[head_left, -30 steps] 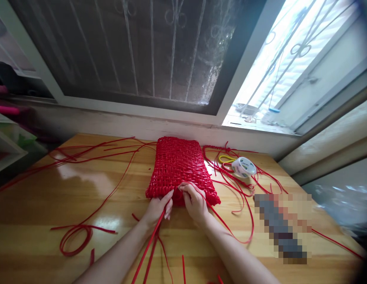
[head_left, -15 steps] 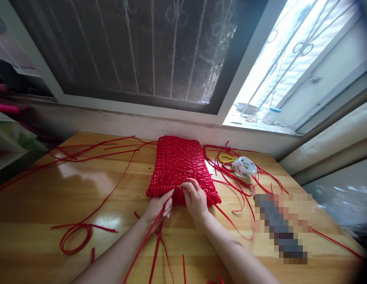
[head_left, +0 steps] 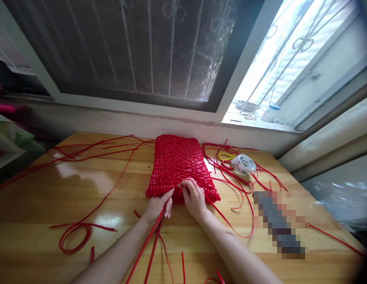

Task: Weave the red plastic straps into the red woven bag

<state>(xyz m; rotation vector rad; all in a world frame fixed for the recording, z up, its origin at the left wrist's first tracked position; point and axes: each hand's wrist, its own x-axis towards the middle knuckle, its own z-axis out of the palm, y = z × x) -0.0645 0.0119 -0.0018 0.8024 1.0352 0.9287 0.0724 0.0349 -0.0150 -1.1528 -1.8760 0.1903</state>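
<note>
A red woven bag point(head_left: 180, 161), made of glossy plastic strips, lies on the wooden table with its near edge between my hands. My left hand point(head_left: 160, 207) is closed at that edge, with a long red strip point(head_left: 145, 246) running from it toward me. Pinched at the same edge, my right hand point(head_left: 193, 199) grips a thin red strand point(head_left: 223, 217) that trails off to the right. Just where the strand meets the weave is partly hidden by my fingers. More loose strips hang below my left hand.
On the right stand a roll of tape point(head_left: 243, 164), yellow-handled scissors point(head_left: 226, 157) and a red braided cord point(head_left: 211, 159). A blurred-out dark object point(head_left: 278, 225) lies nearer. Loose red strips point(head_left: 77, 236) spread over the table point(head_left: 118, 205). A window point(head_left: 136, 51) rises behind.
The view has shifted slightly. Both hands keep almost the same place at the bag's edge, and the strip below my left hand has swung a little.
</note>
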